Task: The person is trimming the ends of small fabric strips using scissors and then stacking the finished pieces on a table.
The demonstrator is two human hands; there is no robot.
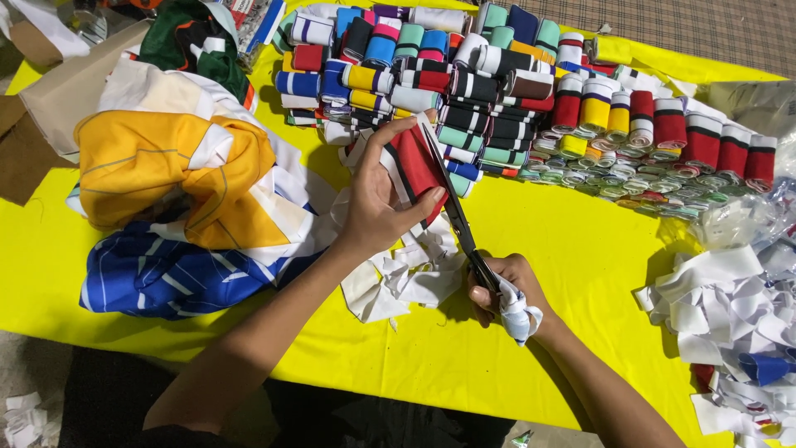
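A red fabric piece (417, 162) is sitting above the yellow table (572, 257), pinched between left hand (377, 195) thumb and fingers; black scissors (456, 211) are slicing along its edge. The right hand (506, 290) is gripping the handles, fingers curled shut; rolled striped ribbing (497, 75) is lying stacked behind, white scraps (406, 274) beneath.

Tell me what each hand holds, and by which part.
The left hand pinches a red fabric piece by its lower left edge. The right hand holds black scissors by the cloth-wrapped handles.

We look steeply down from one head-worn camera, close above the yellow table (572, 249), its far edge at twelve o'clock
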